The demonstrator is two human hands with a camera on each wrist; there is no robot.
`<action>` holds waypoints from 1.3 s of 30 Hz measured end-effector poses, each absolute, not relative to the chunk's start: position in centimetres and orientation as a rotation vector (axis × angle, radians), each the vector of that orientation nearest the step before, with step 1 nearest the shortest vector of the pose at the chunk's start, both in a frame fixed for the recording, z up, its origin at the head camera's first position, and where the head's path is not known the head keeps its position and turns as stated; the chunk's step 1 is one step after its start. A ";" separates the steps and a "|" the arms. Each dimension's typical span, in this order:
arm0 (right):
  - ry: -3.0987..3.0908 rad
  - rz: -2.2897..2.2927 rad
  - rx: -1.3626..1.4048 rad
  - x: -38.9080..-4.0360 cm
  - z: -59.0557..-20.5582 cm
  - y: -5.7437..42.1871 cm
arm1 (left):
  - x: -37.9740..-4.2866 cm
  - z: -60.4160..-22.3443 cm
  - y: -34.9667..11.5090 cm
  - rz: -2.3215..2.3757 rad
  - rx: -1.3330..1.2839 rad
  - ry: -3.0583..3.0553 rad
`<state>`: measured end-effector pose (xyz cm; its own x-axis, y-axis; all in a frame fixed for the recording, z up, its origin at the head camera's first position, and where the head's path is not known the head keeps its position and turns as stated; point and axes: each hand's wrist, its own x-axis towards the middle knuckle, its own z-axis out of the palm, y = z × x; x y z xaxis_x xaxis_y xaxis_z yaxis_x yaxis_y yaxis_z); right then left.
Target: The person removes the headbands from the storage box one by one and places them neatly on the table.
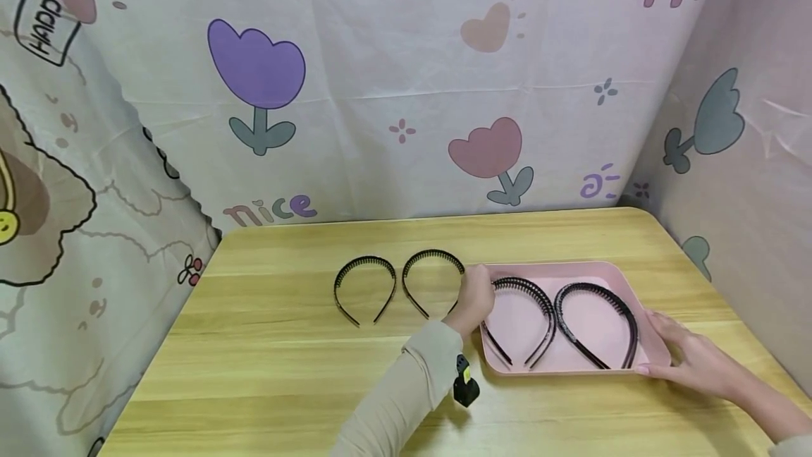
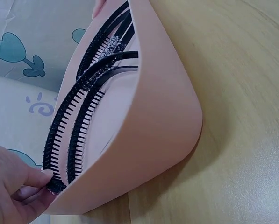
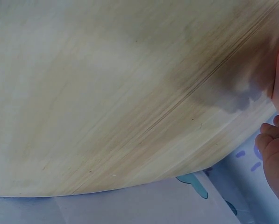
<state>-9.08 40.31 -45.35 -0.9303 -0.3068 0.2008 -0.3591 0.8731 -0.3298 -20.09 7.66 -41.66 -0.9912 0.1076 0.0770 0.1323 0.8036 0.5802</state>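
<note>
A pink tray (image 1: 507, 370) on the table holds several black toothed headbands. My left hand (image 1: 477, 296) is at the tray's left side, and in the left wrist view its thumb and fingers pinch a black headband (image 2: 60, 126) by its toothed curve. Another headband (image 2: 81, 121) lies close beside the pinched one. My right hand (image 1: 691, 355) grips the tray's right front corner, thumb at the front rim and fingers along the right side. Only part of that hand (image 3: 275, 151) shows at the right wrist view's edge. A glittery headband (image 1: 596, 291) lies in the tray's right half.
Outside the tray, to its left, two more black headbands lie on the wooden table (image 1: 266, 344): one farther left (image 1: 364, 259) and one (image 1: 434, 254) partly behind my left hand. A printed cloth (image 1: 380, 34) hangs behind the table and along both sides.
</note>
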 end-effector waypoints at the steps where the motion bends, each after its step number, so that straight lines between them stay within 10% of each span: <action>1: -2.900 0.549 0.520 -9.1 -45.3 40.3 | -20.1 -41.7 7.6 -0.950 -0.203 -2.944; 39: -2.895 0.559 0.513 -8.9 -45.5 40.3 | -21.3 -39.0 1.4 -1.379 -0.301 -2.843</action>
<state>-8.91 40.26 -45.45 -0.9305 -0.3021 0.2070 -0.3575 0.8722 -0.3340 -21.33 1.38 -39.03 -0.9815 0.1841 0.0531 0.1557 0.6045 0.7813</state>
